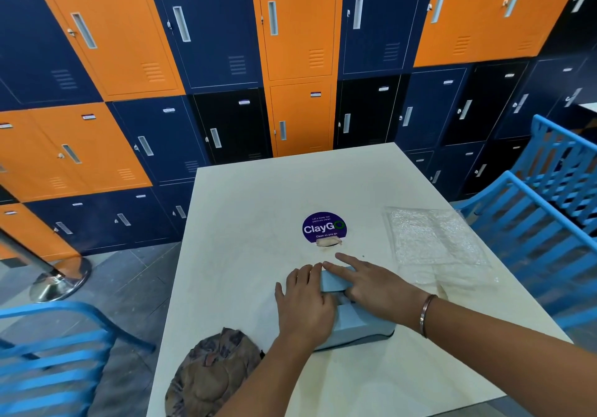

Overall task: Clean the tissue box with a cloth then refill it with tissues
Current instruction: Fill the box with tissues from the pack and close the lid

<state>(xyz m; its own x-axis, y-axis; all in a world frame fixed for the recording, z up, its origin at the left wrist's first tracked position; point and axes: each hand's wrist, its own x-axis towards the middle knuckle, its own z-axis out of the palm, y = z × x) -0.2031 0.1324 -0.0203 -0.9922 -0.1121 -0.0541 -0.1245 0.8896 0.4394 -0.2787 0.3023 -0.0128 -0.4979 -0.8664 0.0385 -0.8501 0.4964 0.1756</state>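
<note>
Behind everything, a wall of metal lockers (206,29) fills the upper frame, its flat doors painted orange, navy and black. One square white table (245,210) with a smooth matte top runs from the centre to the lower edge. Three blue slatted chairs stand round it: one at lower left (55,349) and two at right (549,223). One shiny round metal post base (61,277) sits on the grey floor at left.

On the table's right side lies one flat, crinkled clear plastic packet (433,242). One crumpled brownish patterned cloth (210,374) lies at the table's lower left edge. One pale blue tissue box (355,326), rectangular with a dark bottom seam, sits low in the frame's centre under both hands.

The left hand (303,303) lies flat on the box's left part, fingers straight and together. The right hand (371,284) rests on its top, fingers stretched out and slightly spread, gripping nothing, with one metal bangle (428,313) on the wrist. One round purple "ClayGo" sticker (324,227) sits just above the fingertips.
</note>
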